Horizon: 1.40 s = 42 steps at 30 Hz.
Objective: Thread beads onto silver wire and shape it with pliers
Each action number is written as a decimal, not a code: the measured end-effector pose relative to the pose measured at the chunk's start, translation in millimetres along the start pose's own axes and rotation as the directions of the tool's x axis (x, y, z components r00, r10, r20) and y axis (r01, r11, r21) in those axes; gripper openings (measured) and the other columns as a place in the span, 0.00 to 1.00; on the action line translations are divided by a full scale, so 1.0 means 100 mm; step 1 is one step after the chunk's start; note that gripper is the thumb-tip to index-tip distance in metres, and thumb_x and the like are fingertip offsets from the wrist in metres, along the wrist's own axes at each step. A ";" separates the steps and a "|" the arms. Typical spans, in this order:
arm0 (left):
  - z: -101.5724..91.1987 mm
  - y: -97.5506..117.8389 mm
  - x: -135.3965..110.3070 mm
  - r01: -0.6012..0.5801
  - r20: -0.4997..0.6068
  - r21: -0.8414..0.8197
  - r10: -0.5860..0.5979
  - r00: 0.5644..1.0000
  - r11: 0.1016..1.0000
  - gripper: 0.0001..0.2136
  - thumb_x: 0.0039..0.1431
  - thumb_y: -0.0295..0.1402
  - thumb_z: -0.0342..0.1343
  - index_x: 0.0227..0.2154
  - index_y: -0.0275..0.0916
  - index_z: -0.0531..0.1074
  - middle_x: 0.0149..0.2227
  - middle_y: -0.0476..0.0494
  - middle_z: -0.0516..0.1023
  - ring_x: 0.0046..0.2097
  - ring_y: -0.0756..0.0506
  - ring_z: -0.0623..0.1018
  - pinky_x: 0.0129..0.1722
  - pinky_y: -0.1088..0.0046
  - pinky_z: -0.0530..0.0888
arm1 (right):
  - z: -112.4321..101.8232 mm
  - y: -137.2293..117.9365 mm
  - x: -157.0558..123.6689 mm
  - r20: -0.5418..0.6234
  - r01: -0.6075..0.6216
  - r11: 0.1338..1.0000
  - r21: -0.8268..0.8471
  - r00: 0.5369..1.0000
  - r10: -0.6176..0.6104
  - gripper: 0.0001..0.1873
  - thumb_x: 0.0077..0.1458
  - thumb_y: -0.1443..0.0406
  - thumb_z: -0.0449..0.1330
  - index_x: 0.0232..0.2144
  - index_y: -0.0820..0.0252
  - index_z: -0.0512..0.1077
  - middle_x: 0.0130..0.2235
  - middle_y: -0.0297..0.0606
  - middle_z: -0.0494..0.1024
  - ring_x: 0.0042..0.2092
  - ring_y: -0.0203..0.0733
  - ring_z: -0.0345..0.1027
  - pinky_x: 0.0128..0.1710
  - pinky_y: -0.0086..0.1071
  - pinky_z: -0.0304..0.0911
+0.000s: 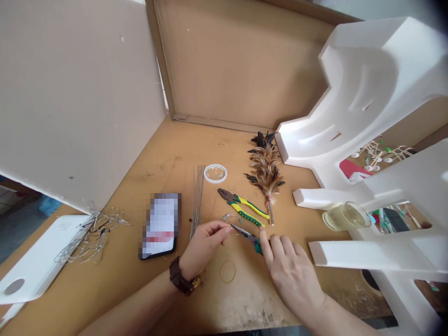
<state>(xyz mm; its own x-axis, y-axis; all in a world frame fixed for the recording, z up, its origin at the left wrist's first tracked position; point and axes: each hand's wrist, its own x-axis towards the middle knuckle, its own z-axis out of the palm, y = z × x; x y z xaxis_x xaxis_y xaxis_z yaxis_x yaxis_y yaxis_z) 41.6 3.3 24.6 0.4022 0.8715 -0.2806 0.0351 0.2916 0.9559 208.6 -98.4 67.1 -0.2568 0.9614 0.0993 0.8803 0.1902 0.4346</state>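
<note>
Clearly, our right hand [292, 268] clamps its fingers around the thin-nosed pliers [248, 235], whose tip reaches our left hand [204, 241], its fingers pinched together, on what we cannot tell. Beaded wire [225, 218] shows just beyond, near yellow-green pliers [248, 205].

Left grip [203, 243] pinched, right grip [291, 265] curled

I get soft, fairly bright light around the fingers [213, 228]; beyond and right of them, a broad shadow dims the cardboard [238, 65] beside the white foam [378, 44]. I see the phone [163, 214] left of them pixelated; the far upper-right corner is dark and blurred.
</note>
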 end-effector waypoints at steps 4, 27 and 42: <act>-0.07 0.03 0.02 -0.052 0.001 0.063 0.052 0.999 0.997 0.10 0.49 0.38 0.57 0.26 0.35 0.74 0.18 0.53 0.65 0.24 0.52 0.64 0.26 0.78 0.61 | -0.09 0.05 0.09 0.024 -0.083 0.991 0.101 0.996 0.081 0.28 0.48 0.74 0.50 0.54 0.66 0.57 0.33 0.45 0.70 0.33 0.48 0.60 0.28 0.38 0.54; -0.16 0.06 0.11 -0.086 0.000 0.078 0.086 0.996 0.993 0.11 0.51 0.39 0.55 0.28 0.35 0.73 0.22 0.52 0.69 0.23 0.54 0.65 0.22 0.80 0.61 | 0.41 0.09 -0.31 0.411 -0.509 0.464 0.725 0.860 0.302 0.25 0.43 0.70 0.51 0.47 0.58 0.63 0.35 0.38 0.75 0.33 0.44 0.69 0.34 0.34 0.62; -0.14 -0.05 0.11 0.068 0.169 -0.146 -0.043 0.985 0.987 0.11 0.52 0.40 0.55 0.30 0.36 0.72 0.15 0.58 0.55 0.18 0.56 0.52 0.17 0.80 0.49 | 0.47 -0.04 -0.26 0.231 -0.265 0.693 0.670 0.962 0.145 0.25 0.46 0.69 0.53 0.50 0.58 0.62 0.44 0.44 0.71 0.44 0.49 0.64 0.41 0.40 0.60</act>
<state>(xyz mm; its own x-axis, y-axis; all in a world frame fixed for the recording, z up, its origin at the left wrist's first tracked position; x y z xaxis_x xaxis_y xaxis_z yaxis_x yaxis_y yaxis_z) 33.2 17.3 15.1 0.5492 0.7791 -0.3024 -0.0719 0.4045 0.9117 231.0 -115.0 20.8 -0.0278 0.9985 -0.0481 0.9456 0.0107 -0.3251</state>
